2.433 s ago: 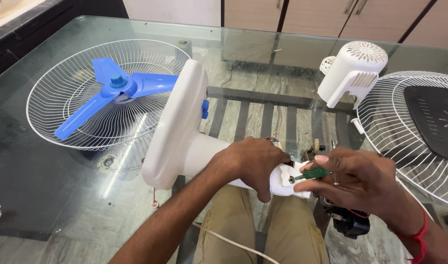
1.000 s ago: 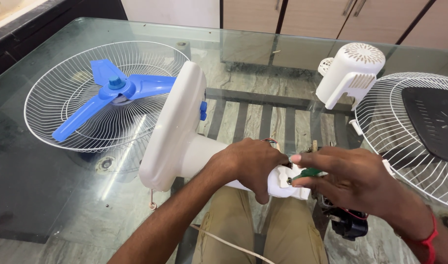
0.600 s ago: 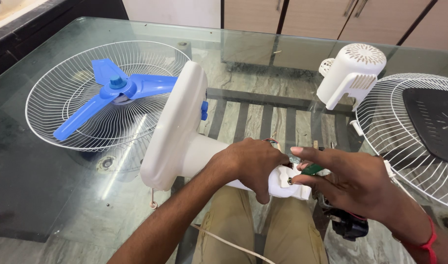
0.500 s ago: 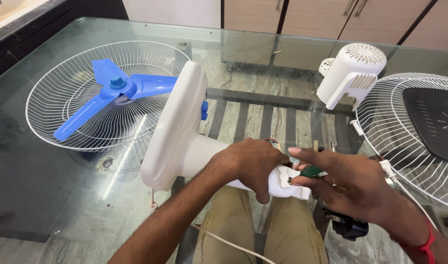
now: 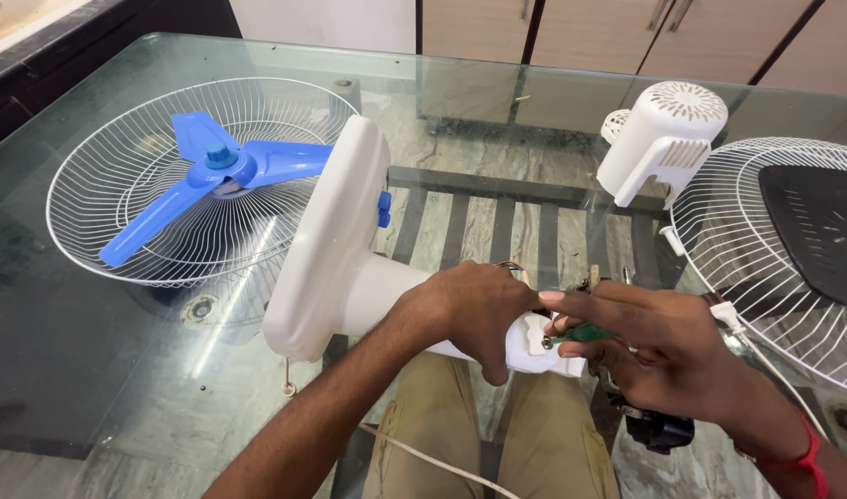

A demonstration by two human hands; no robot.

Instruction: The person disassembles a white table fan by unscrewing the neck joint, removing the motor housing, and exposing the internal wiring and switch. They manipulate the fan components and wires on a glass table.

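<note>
White plastic fan stand [image 5: 349, 268], a round base joined to a short neck, lies on its side at the near edge of the glass surface [image 5: 91, 360], its base toward the left and its neck end over the person's lap.

Furthest left, a white wire fan guard [image 5: 100, 157] lies flat on the surface with a blue three-bladed fan blade [image 5: 220, 171] resting in it, just beside the stand's base. A small blue knob [image 5: 384, 209] shows on the base's edge.

The left hand [image 5: 474, 310] is wrapped closed around the neck, steadying it. Just to its right, the right hand [image 5: 668, 356] pinches a small green part [image 5: 585, 333], apparently a bit of circuit board, at the open neck end, where thin wires [image 5: 514, 268] emerge. A black part [image 5: 659, 430] sits below this hand; what it is cannot be told.

Behind stands a white vented motor cover [image 5: 664, 139], and at far right a second wire guard [image 5: 774, 268] with a dark panel in it.

The stand looks stiff, hollow and fairly light, with smooth, somewhat slippery plastic; the neck seems the natural place to grip. The green part and wires look fragile and likely want only a fingertip hold.
</note>
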